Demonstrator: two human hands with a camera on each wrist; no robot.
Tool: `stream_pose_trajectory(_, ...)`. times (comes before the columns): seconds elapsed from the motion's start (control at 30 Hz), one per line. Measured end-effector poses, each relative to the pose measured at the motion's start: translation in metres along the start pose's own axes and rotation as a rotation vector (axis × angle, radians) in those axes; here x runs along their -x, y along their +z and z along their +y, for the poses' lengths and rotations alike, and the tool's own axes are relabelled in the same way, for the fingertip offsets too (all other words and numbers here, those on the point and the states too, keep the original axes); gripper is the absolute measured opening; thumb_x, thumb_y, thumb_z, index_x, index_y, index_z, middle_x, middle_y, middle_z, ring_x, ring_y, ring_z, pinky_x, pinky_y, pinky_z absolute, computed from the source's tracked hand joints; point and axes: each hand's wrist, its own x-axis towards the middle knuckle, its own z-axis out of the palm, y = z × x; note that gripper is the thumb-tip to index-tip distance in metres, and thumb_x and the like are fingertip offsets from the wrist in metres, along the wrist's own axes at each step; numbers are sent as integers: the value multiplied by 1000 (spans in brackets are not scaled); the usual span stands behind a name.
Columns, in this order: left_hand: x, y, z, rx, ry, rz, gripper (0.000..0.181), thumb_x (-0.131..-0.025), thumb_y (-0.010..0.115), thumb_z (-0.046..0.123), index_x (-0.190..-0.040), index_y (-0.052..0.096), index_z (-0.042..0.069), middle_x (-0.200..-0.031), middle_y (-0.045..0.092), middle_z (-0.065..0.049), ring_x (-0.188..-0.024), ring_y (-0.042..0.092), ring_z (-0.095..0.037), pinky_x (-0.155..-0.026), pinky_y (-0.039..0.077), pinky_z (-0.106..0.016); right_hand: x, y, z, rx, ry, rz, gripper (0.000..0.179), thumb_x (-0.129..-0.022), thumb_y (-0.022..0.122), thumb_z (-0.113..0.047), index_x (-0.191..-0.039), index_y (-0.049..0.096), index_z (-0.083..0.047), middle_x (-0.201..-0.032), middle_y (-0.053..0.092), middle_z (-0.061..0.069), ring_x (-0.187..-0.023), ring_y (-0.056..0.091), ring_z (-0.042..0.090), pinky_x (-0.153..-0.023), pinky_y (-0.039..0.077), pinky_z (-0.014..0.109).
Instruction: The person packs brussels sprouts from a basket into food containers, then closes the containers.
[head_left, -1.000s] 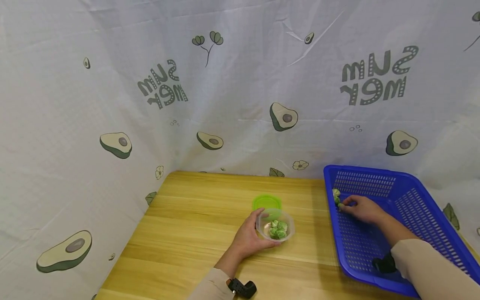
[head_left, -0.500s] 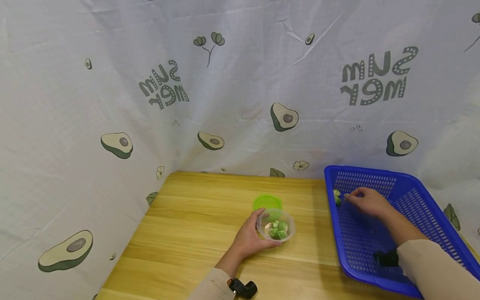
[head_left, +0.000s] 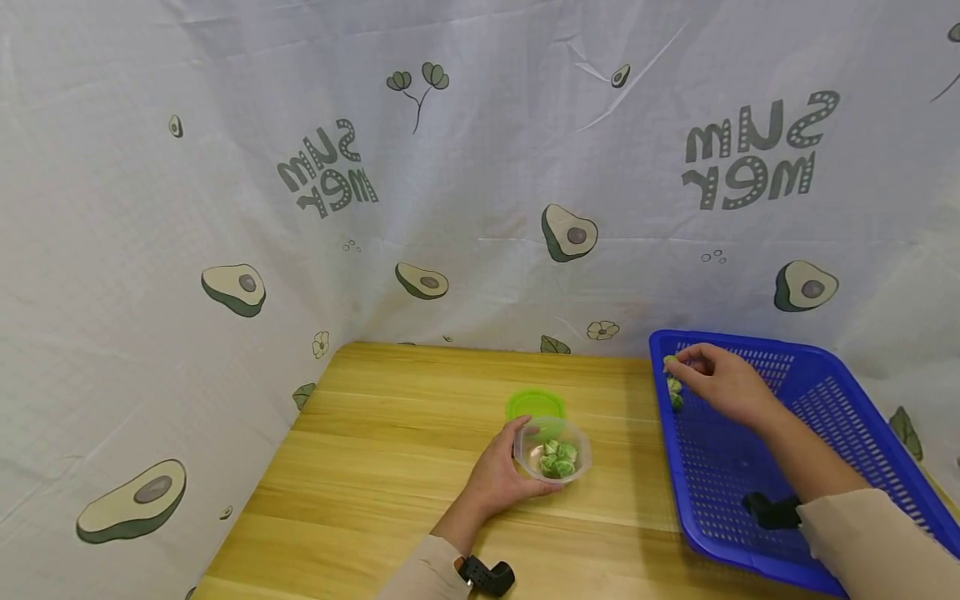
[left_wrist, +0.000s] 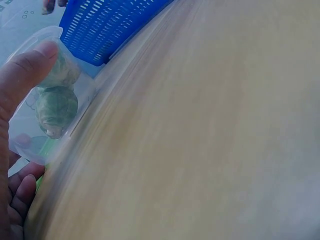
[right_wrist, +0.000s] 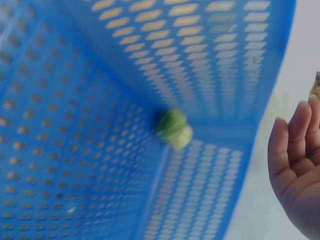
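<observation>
Right hand (head_left: 726,385) pinches a sprout (head_left: 669,362) at the fingertips, just above the basket (head_left: 862,417) rim. Left hand (head_left: 498,477) curls around the tub (head_left: 552,451) on the surface. That pinch looks shallow, so the sprout could slip and roll off.

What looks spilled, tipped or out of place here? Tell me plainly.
Nothing stands out. The clear container sits upright in the left hand, sprouts inside; the green lid lies flat behind it; the blue basket rests level.
</observation>
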Motion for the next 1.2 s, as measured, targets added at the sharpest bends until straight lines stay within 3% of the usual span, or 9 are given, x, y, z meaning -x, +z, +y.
stream_pose_trajectory(0.23,0,-1,0,10,0,-3,109,-68,94,48,-156,36,20,-144,58,10,-136,53,-20,-115,44,-46,10,7,-34,-38,-105,-48,44,-105,57,-41,-127,60,-4,-92,63,8,-72,53,15,-61,42,32)
stream_pose_trajectory(0.57,0,-2,-1,8,5,-8,109,-69,94,47,-156,36,20,-145,58,10,-136,53,-20,-114,44,-45,22,26,-68,-63,-238,-136,27,-101,65,-33,-116,66,-10,-85,62,3,-69,50,9,-59,42,27)
stream_pose_trajectory(0.93,0,-2,0,1,18,-2,107,-69,94,47,-156,36,20,-145,58,8,-135,55,-21,-112,46,-45,22,48,-85,-84,-355,-314,21,-99,68,-30,-113,66,-14,-79,59,-4,-65,49,5,-57,44,25)
stream_pose_trajectory(1.2,0,-2,1,-11,-7,-13,108,-70,93,49,-157,35,22,-146,57,10,-137,53,-20,-113,45,-45,13,63,-85,-67,-451,-406,17,-97,71,-28,-108,68,-15,-72,53,-9,-61,46,2,-56,42,23)
